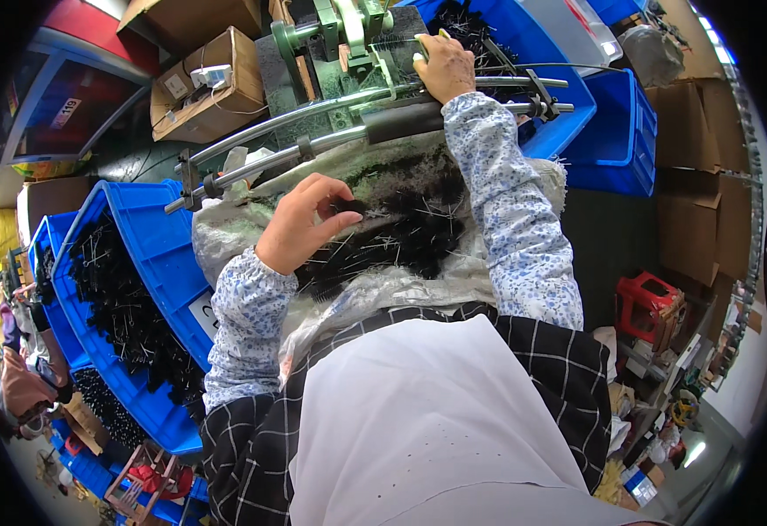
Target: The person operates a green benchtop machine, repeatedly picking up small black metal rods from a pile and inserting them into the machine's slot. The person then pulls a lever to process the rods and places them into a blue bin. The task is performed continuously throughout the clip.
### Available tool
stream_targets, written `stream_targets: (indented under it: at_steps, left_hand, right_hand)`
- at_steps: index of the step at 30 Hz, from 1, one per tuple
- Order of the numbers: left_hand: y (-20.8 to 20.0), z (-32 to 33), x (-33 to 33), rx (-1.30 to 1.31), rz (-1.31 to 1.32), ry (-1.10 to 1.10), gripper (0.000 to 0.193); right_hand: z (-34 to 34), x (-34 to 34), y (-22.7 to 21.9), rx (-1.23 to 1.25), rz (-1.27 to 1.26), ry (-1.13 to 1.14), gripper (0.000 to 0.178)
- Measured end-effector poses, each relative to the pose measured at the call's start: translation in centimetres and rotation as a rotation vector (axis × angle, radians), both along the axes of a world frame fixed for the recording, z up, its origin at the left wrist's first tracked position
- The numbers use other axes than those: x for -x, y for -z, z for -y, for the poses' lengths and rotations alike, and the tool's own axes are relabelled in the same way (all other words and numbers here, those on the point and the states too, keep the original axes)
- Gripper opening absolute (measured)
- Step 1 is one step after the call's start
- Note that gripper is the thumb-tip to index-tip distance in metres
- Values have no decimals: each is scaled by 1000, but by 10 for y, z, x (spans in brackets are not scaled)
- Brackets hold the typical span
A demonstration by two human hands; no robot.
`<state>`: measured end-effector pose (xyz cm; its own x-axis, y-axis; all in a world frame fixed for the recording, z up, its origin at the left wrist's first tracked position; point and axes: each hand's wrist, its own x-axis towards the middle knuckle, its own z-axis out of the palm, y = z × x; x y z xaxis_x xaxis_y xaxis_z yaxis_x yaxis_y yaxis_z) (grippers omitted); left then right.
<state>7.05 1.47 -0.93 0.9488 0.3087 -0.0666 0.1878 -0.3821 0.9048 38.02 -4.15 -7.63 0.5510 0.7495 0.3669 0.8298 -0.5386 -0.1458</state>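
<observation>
My left hand is curled over the lap pile, thumb and fingers closed on a small black bristle brush. Beneath it, a whitish sack cloth holds a heap of black brushes with thin metal wire stems. My right hand reaches forward to the green machine, its fingers bent together beside the machine's working part. Yellowish covers show on some of its fingertips. Whatever those fingers grip is too small and blurred to make out.
Two curved metal rails cross between me and the machine. At left stands a blue bin full of black brushes; another blue bin lies beyond my right hand. A blue crate, a cardboard box and a red stool surround me.
</observation>
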Motion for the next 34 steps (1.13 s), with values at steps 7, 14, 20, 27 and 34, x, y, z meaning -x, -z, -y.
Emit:
stream_targets:
  at_steps: [7,14,20,27,34]
  left_hand:
    - [-8,2,-4,-13,4,1,26]
    - [-12,0,-2,-29,44,-24,26]
    - [-9,-6,0,-87,136,-99,26]
    - [-8,2,-18,58,61,-29,24]
    - [-3,4,-23,96,34,-23,22]
  right_hand:
    - [-40,57,-8,40,21,16,26]
    - [-30,44,-9,48,109,5,25]
    - [6,-12,-9,55,62,-3,24]
    - [-2,-47,-33,298,-72,-49,19]
    - [42,-63,-75,-109,125,163,36]
